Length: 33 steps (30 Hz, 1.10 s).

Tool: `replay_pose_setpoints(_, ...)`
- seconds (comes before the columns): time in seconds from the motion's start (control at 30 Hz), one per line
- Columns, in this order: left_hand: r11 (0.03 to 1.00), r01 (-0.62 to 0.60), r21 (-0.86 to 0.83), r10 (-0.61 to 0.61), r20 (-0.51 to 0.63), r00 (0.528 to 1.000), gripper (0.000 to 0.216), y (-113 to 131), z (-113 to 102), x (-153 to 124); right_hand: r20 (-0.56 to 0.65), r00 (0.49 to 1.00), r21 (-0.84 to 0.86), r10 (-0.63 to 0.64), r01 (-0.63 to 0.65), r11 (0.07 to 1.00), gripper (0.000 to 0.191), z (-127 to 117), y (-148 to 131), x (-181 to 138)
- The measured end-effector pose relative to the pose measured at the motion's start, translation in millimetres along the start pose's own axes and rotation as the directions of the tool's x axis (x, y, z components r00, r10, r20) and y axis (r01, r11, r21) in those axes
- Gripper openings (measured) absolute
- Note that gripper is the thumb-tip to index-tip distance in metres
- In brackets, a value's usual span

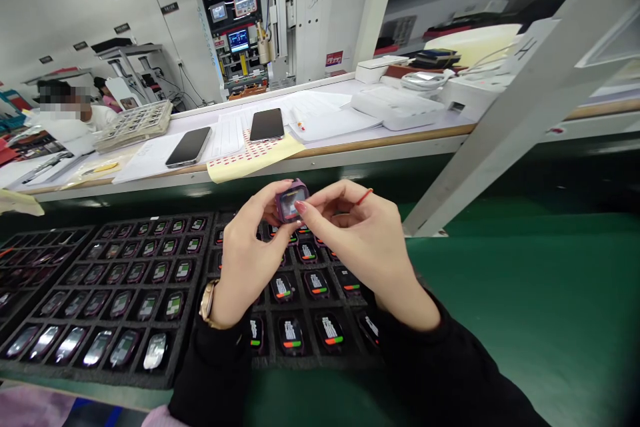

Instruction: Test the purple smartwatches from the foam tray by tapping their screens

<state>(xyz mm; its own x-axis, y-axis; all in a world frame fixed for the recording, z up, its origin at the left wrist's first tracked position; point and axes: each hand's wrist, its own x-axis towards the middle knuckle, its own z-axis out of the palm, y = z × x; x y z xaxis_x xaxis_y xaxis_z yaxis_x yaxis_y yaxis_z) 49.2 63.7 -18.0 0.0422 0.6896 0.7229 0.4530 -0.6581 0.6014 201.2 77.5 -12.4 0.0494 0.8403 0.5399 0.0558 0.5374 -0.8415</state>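
watch [291, 201] pinched between both hands, above tray [165, 373] | left hand [250, 253] fingers gripped its 9 o'clock side | right hand [360, 233] fingertip [301, 207] pressed its 3 o'clock edge

A purple watch case [292, 201] is showing a dark screen, black trays [125, 293] are lying on a green belt [525, 307], and yellow paper [250, 160] is carrying red dots.

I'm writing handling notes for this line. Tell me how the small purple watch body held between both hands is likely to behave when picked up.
The purple watch body is probably light: fingertips of the left hand and right hand alone hold it. It looks rigid, keeping its boxy shape. Its glossy screen may be slippery and scratch-prone.
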Motion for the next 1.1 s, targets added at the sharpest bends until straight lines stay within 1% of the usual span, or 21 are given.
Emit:
replay_pose_setpoints(0.07,0.999,0.02,-0.027,-0.019,0.005,1.0,0.049,0,0,0,-0.005,1.0,0.022,0.003,-0.003,1.0,0.017,-1,2,1)
replay_pose_setpoints(0.13,0.998,0.03,-0.05,-0.029,0.022,0.999,0.051,0,-1,0,0.044,0.999,0.068,0.023,-0.026,0.997,0.025,-2,4,2)
replay_pose_setpoints(0.2,0.998,0.028,-0.062,-0.026,0.045,0.999,0.054,0,-2,0,0.156,0.986,0.118,0.062,-0.081,0.99,0.03,-5,5,4)
replay_pose_setpoints(0.27,0.998,0.02,-0.052,-0.016,0.061,0.998,0.055,0,-3,-1,0.276,0.956,0.157,0.101,-0.149,0.976,0.035,-8,5,5)
replay_pose_setpoints(0.3,0.999,0.012,-0.037,-0.01,0.064,0.998,0.056,0,-3,-1,0.322,0.94,0.174,0.114,-0.177,0.969,0.037,-10,4,6)
replay_pose_setpoints(0.37,1.0,-0.016,0.014,0.015,0.061,0.998,0.059,0,-4,-1,0.374,0.918,0.203,0.133,-0.221,0.954,0.04,-14,3,8)
replay_pose_setpoints(0.5,0.985,-0.13,0.113,0.126,0.04,0.991,0.064,0,-6,0,0.401,0.897,0.229,0.187,-0.296,0.927,0.043,-24,-3,8)
replay_pose_setpoints(0.6,0.977,-0.17,0.126,0.167,0.033,0.985,0.066,2,-7,1,0.456,0.875,0.252,0.165,-0.305,0.918,0.048,-29,-7,7)
replay_pose_setpoints(0.7,0.98,-0.159,0.12,0.157,0.027,0.987,0.066,2,-8,2,0.49,0.862,0.3,0.128,-0.304,0.904,0.049,-28,-6,7)
replay_pose_setpoints(0.87,0.982,-0.15,0.112,0.147,0.034,0.989,0.061,1,-10,2,0.48,0.872,0.325,0.092,-0.274,0.905,0.049,-21,1,7)
replay_pose_setpoints(0.97,0.984,-0.146,0.099,0.143,0.039,0.989,0.059,1,-10,2,0.472,0.879,0.331,0.068,-0.248,0.91,0.044,-20,2,8)
replay_pose_setpoints(1.1,0.987,-0.134,0.082,0.13,0.059,0.99,0.059,2,-9,2,0.425,0.903,0.334,0.066,-0.225,0.915,0.038,-17,1,7)
